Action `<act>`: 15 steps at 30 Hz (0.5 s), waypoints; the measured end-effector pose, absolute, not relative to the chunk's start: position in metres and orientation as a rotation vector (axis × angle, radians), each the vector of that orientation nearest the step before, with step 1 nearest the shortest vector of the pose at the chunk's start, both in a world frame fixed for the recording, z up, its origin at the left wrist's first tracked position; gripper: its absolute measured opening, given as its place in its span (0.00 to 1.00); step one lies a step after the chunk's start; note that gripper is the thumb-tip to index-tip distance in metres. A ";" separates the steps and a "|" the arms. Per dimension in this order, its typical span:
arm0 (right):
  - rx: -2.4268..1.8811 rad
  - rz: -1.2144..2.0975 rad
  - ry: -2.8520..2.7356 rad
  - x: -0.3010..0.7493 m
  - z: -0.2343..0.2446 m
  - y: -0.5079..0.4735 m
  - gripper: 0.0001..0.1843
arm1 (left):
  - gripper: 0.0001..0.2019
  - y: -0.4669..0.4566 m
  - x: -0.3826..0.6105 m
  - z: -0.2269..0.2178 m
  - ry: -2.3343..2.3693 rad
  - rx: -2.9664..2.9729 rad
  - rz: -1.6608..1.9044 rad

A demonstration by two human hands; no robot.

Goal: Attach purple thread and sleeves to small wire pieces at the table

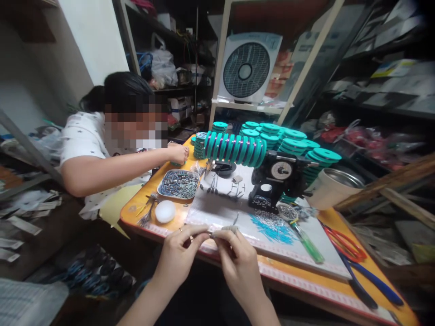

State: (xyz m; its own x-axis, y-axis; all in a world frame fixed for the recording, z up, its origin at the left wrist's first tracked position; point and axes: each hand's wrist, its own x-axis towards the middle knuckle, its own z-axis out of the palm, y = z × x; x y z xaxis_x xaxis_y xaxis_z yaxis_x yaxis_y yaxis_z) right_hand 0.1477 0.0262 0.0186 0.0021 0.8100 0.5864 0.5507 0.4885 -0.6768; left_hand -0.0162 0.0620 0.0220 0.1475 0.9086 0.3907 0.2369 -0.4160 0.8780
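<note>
At the near edge of the table, my left hand [178, 253] and my right hand [239, 258] meet with thumbs and fingers pinched together. Something small and dark sits between the fingertips, too small to name. Just beyond my right hand lies a thin grey piece [235, 219] on the white board [217, 207]. Blue slender pieces [273, 230] and small silvery parts are spread to the right of it. A green-handled screwdriver [309, 244] rests beside them. Several small stemmed metal parts [213, 184] lie farther back on the board.
A black device [278, 174] carries a row of teal discs [234, 148]; more stacked discs [292, 135] stand behind. At left are a tray of small metal parts [178, 184] and a white round container [165, 212]. Blue-handled pliers [377, 283] lie right. A person [112, 165] works at left.
</note>
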 end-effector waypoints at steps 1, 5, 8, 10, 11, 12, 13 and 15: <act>-1.197 0.272 -1.673 0.150 0.018 0.027 0.10 | 0.06 0.062 -0.019 0.023 1.134 1.796 1.291; -1.291 0.179 -1.727 0.158 0.015 0.024 0.12 | 0.06 0.061 -0.028 0.037 1.189 1.969 1.277; -1.310 0.141 -1.773 0.166 0.011 0.011 0.14 | 0.12 0.067 -0.025 0.048 1.070 2.183 1.234; -1.302 0.107 -1.794 0.174 0.005 -0.003 0.17 | 0.16 0.079 -0.016 0.051 0.964 2.328 1.186; -1.296 0.088 -1.799 0.179 0.002 -0.011 0.18 | 0.17 0.087 -0.010 0.050 0.914 2.397 1.160; -1.288 0.063 -1.804 0.183 -0.002 -0.019 0.19 | 0.18 0.095 -0.004 0.048 0.865 2.464 1.136; -1.283 0.032 -1.809 0.187 -0.006 -0.027 0.19 | 0.18 0.103 0.002 0.046 0.815 2.526 1.114; -1.276 -0.064 -1.831 0.195 -0.015 -0.043 0.19 | 0.16 0.117 0.011 0.039 0.719 2.628 1.098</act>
State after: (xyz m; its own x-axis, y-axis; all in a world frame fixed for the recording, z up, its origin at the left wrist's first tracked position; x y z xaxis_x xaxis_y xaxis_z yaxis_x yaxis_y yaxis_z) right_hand 0.1949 -0.0432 -0.0146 -0.0870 0.7341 0.6735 0.7793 0.4713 -0.4130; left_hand 0.0114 0.1171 0.0387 0.6050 0.5095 0.6119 0.3577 -0.8605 0.3628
